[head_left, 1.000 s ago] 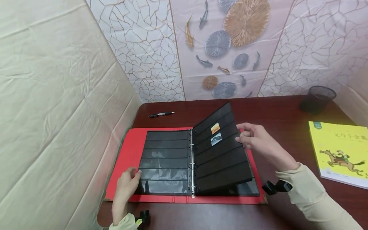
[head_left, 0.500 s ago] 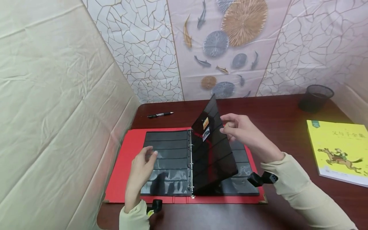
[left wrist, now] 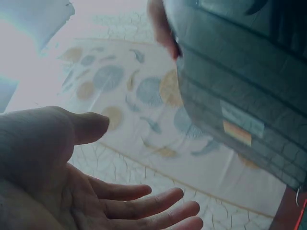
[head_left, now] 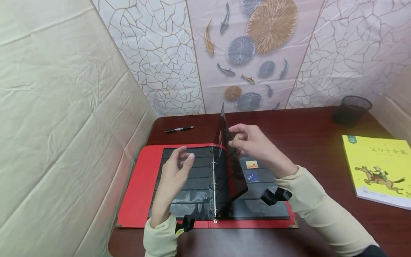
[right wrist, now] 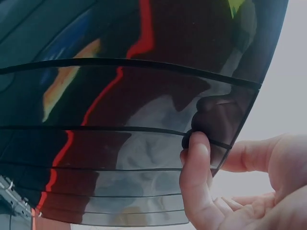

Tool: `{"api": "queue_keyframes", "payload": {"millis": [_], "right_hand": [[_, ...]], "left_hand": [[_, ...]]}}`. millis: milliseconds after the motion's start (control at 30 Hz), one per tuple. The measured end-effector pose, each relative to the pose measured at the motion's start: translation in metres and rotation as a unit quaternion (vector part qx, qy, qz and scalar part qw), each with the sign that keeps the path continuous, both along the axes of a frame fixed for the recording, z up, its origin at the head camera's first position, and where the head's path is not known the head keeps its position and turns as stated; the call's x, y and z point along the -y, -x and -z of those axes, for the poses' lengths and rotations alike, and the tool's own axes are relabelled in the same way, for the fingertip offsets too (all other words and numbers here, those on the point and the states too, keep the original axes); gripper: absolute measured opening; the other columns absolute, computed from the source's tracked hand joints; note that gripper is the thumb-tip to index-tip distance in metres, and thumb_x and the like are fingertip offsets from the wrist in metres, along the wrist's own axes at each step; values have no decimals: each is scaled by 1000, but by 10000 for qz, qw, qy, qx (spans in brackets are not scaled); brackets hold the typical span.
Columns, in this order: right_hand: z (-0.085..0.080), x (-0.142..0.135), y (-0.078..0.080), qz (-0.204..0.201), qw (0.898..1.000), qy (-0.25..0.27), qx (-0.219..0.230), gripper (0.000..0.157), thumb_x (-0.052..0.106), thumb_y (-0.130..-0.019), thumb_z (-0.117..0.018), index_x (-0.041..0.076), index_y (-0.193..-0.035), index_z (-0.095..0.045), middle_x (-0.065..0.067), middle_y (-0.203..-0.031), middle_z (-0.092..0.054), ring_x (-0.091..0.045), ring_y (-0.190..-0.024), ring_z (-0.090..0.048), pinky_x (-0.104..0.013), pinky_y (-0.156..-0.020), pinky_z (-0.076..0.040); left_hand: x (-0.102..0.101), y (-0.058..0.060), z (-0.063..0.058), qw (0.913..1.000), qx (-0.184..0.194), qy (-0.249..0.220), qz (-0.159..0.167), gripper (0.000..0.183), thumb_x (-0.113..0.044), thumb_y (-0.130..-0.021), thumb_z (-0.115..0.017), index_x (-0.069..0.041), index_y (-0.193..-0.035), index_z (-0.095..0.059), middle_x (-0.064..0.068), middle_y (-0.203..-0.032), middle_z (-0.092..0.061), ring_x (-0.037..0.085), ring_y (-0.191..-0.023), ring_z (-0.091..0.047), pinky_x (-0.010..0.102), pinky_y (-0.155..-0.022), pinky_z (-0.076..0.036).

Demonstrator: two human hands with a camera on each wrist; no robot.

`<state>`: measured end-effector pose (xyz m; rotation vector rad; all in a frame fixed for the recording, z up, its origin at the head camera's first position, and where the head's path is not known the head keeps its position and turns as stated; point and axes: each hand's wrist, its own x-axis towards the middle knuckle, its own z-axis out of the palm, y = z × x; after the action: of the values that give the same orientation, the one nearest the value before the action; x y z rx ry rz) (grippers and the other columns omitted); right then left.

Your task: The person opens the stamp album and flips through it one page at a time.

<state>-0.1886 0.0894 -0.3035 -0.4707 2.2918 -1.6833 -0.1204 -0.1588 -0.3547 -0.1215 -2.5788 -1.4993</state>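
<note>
A stamp album with a red cover [head_left: 140, 182] lies spread on the table, its black pocket pages held by metal rings [head_left: 214, 184]. My right hand [head_left: 257, 142] pinches the outer edge of one black page [head_left: 237, 171], which stands nearly upright over the rings. The right wrist view shows thumb and finger on either side of this glossy page [right wrist: 153, 103]. Two small stamps [left wrist: 242, 124] sit on its left-facing side. An orange stamp [head_left: 252, 164] and a blue stamp [head_left: 252, 176] show on the page beneath. My left hand [head_left: 171, 176] hovers over the left page [head_left: 189, 198], fingers relaxed, holding nothing.
A pen [head_left: 179, 129] lies behind the album. To the right are a yellow book [head_left: 379, 167] and, farther back, a black mesh pen holder [head_left: 352, 111]. A fabric wall [head_left: 80, 142] borders the table on the left.
My right hand has swung the page left from a low slant to nearly upright, uncovering the orange and blue stamps. My left hand has risen off the album's left edge and moved right.
</note>
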Motion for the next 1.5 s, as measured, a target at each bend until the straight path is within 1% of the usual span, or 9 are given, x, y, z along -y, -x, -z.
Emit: {"api": "queue_keyframes", "payload": {"millis": [200,300,433,767,967,1133,1267,1367,1500], "right_hand": [[-3,15,4,-88,9999,62,37,46,-2,-95,-58,-8,-140,-47,-4,-65,-52,-19,-63,-57,-35,-65,-57],[-5,23,7,-188,9998,41,36,46,-1,-96,-58,-8,-140,-47,-5,-66,-54,-20,-62,-61,-35,-65,-58],[-4,35,9,-284,9996,-4,50,45,0,-96,-60,-7,-139,-49,-7,-70,-59,-19,-61,-61,-36,-65,-58],[2,55,8,-480,9988,-3,84,47,0,-95,-61,-6,-140,-47,-15,-79,-68,-21,-63,-69,-37,-62,-59],[6,59,9,-521,9973,-429,-276,50,9,-96,-64,-4,-141,-48,-16,-83,-70,-26,-66,-70,-36,-63,-58],[12,53,9,-426,9950,-723,-542,56,26,-100,-66,1,-145,-45,-18,-92,-70,-28,-71,-71,-37,-67,-58],[23,39,12,-178,9894,-945,-1091,53,33,-102,-62,4,-144,-49,-13,-96,-70,-18,-73,-69,-37,-67,-54],[37,25,16,-7,9814,-1136,-1545,46,33,-103,-61,4,-138,-54,-8,-101,-70,-18,-83,-67,-39,-74,-53],[60,4,26,47,9737,-1316,-1859,43,32,-103,-61,3,-135,-57,-9,-116,-68,-25,-105,-65,-46,-89,-53]], "left_hand": [[-12,0,-11,9983,-77,-105,575,59,-35,-105,-54,-2,-151,-38,14,-139,-55,28,-116,-61,53,-91,-49],[-14,-3,-12,9960,-204,-190,847,63,-38,-105,-54,-4,-154,-34,12,-144,-51,26,-120,-60,50,-89,-50],[-14,-9,-11,9935,-240,-358,1055,71,-43,-102,-57,-7,-157,-29,9,-149,-46,25,-125,-57,45,-82,-52],[-19,-18,-8,9927,190,-418,1119,90,-46,-96,-66,-10,-162,-17,7,-159,-33,27,-132,-50,43,-90,-56],[-18,-20,-5,9900,235,-344,1349,85,-37,-95,-68,-11,-161,-21,5,-158,-34,27,-131,-52,38,-86,-57],[-15,-24,-5,9918,64,-165,1268,79,-35,-95,-68,-13,-159,-28,4,-157,-38,25,-128,-55,37,-85,-57],[-10,-30,-5,9936,-246,-79,1100,68,-31,-97,-67,-13,-155,-37,5,-152,-44,26,-124,-58,44,-87,-57],[-6,-34,-4,9928,-558,-36,1061,58,-24,-99,-65,-12,-152,-43,7,-149,-49,27,-123,-59,51,-89,-55],[0,-39,-4,9905,-966,32,976,47,-17,-100,-62,-11,-146,-52,6,-145,-54,26,-120,-62,50,-87,-56]]}}
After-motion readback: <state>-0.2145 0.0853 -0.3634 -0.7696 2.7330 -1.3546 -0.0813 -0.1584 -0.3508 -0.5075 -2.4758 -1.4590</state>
